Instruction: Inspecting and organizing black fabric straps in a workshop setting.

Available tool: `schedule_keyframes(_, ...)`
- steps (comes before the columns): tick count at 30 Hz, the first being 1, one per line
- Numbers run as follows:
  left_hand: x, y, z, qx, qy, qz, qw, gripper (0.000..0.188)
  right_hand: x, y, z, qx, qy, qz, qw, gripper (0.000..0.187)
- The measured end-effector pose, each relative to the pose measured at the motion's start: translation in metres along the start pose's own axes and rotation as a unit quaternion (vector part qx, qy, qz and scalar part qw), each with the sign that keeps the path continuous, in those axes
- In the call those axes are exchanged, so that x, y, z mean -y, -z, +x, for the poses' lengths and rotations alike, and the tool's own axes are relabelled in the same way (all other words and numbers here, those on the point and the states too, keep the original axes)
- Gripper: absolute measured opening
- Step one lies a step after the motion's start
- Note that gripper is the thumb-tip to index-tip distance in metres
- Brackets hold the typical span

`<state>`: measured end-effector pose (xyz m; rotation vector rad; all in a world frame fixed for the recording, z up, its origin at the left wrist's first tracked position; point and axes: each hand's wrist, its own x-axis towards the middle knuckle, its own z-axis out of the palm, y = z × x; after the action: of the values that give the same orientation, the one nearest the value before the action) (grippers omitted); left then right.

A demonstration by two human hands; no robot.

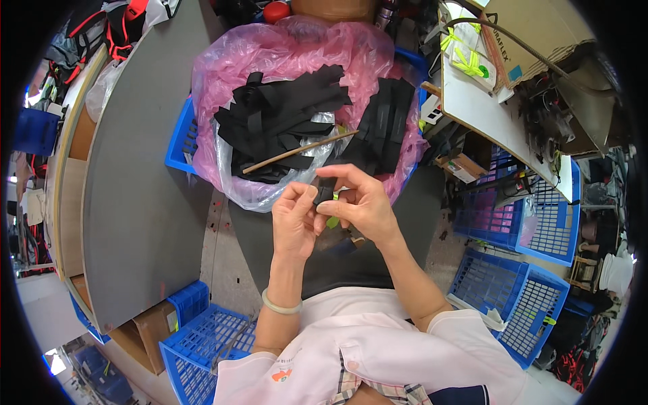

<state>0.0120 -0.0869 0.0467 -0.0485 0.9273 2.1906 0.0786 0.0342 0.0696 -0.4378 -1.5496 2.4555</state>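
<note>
Pinching: the left hand (294,219) and the right hand (361,202) meet over the person's lap, both closed on a small black strip of stiff fabric (325,194) held between thumbs and fingertips.
Left hand: fingers curled, thumb pressing the strip's left end; a pale green bangle (281,306) sits on that wrist.
Right hand: fingers wrapped over the strip's right end, and a small bright green tag (334,197) shows just at the fingertips; whether it is fixed to the strip I cannot tell.
Strip's place: in the air, just short of the near edge of the pink plastic bag (297,47), not resting on anything.
Bag: it lines a blue plastic crate (181,138) and holds a loose heap of black fabric strips (287,118), with a thin wooden stick (297,152) lying across them.
Slip risk: the hold looks like a fingertip one on a small piece, so a loosened thumb could drop it into the lap or onto the floor between the blue lattice crates (202,344).
Tag risk: the green tag is tiny and half hidden, so it may slide out of line or fall unseen.
Heap risk: the strips lie tangled near the bag's near edge, and a sleeve could drag some out.
</note>
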Motion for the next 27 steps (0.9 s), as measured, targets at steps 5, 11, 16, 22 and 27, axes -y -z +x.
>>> schedule_keyframes(5, 0.0, -0.005, 0.008, 0.02, -0.049, -0.004, 0.999, 0.013, -0.016, -0.016, 0.007, -0.098, 0.077, 0.154, 0.98, 0.035)
schedule_keyframes(11, -0.013, -0.008, 0.009, 0.041, -0.007, 0.018, 0.999, 0.017, -0.012, 0.004, 0.01, 0.121, -0.111, 0.436, 0.885, 0.029)
schedule_keyframes(16, -0.009, -0.01, 0.013, -0.011, -0.054, 0.028, 0.998, 0.016, -0.009, 0.002, 0.02, 0.045, 0.05, 0.095, 0.993, 0.038)
schedule_keyframes(22, -0.013, -0.013, 0.017, -0.014, -0.099, 0.075, 0.992, 0.015, -0.014, -0.021, 0.009, -0.102, 0.125, -0.101, 0.982, 0.038)
schedule_keyframes(27, -0.02, -0.01, 0.01, 0.04, -0.075, 0.055, 0.995, 0.016, -0.005, -0.01, 0.016, 0.036, -0.05, 0.264, 0.963, 0.041)
